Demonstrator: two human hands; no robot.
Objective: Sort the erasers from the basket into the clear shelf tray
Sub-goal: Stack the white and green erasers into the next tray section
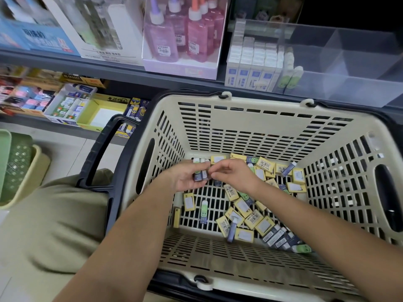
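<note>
Dozens of erasers (253, 219) lie in my basket (239, 101), tray (349, 88) part-filled; left hand (185, 177) holds several, right hand (235, 175) pinches one.

**Ref. landmark:** lavender display box (181, 66), holding pink & purple bottles w/ white caps.

- Under box: dark grey shelf board (87, 63), runs L–R.
- Just L of box: white carton (104, 46), clear bottles inside.
- Further L: blue box (32, 38), white Chinese print, blurred.
- Up & R of box: unlit black recess (349, 7).
- Below-L of box: grey lower shelf (54, 126).
  - On it: yellow open carton (87, 118), white sheet on its bottom.
  - Just L of that: white/blue carton (65, 105) of small boxed goods.
  - Far L: pink/blue packs (28, 99), blurred.
- Well below-L of box: pale tiled floor (65, 149).
  - At frame edge: green perforated bin (15, 162) w/ beige bin (39, 168). Nested or side by side, can't tell.
- Light: even, soft.
</note>
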